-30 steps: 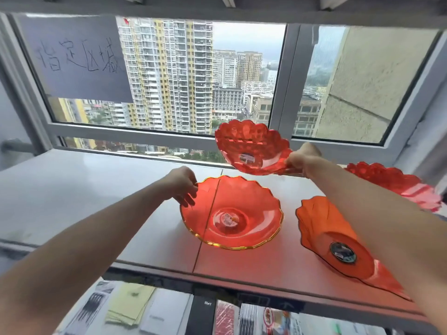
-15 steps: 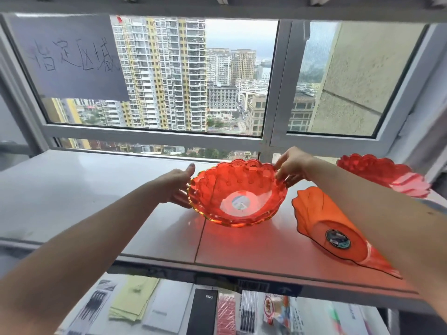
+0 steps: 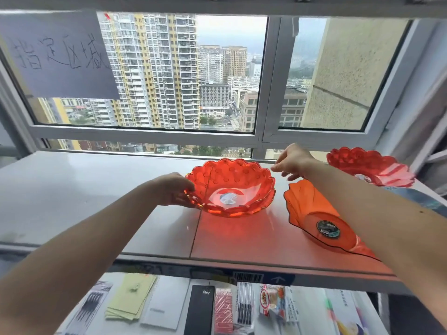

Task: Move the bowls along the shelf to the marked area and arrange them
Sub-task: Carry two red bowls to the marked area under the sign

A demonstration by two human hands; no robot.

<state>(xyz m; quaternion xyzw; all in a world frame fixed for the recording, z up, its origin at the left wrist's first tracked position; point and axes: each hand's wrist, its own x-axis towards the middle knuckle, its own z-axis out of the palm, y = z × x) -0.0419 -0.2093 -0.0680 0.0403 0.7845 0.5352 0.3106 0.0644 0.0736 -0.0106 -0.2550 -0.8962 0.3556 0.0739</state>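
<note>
A red scalloped bowl (image 3: 231, 187) is seen resting on the shelf (image 3: 72, 184), and it appears to sit nested on another bowl beneath it, though the lower rim can hardly be told apart. Its near-left rim is gripped by the left hand (image 3: 173, 189), fingers curled around the edge. The right hand (image 3: 291, 162) is held just off the bowl's far-right rim, fingers loosely spread and closed on nothing, so the bowl appears to have been let go on that side. Below the right forearm an orange dish (image 3: 314, 213) is lying, and beyond the right hand, further right, another red bowl (image 3: 370, 165) is standing. A paper sign (image 3: 58, 56) is taped to the window well up and to the left of the left hand, and the marked area is judged to be the bare shelf beneath it. The step in hand is judged to be the stacking and gathering of bowls; next, a slide leftward along the shelf is called for, with the rim held steadily so the stack is not tipped or separated.
</note>
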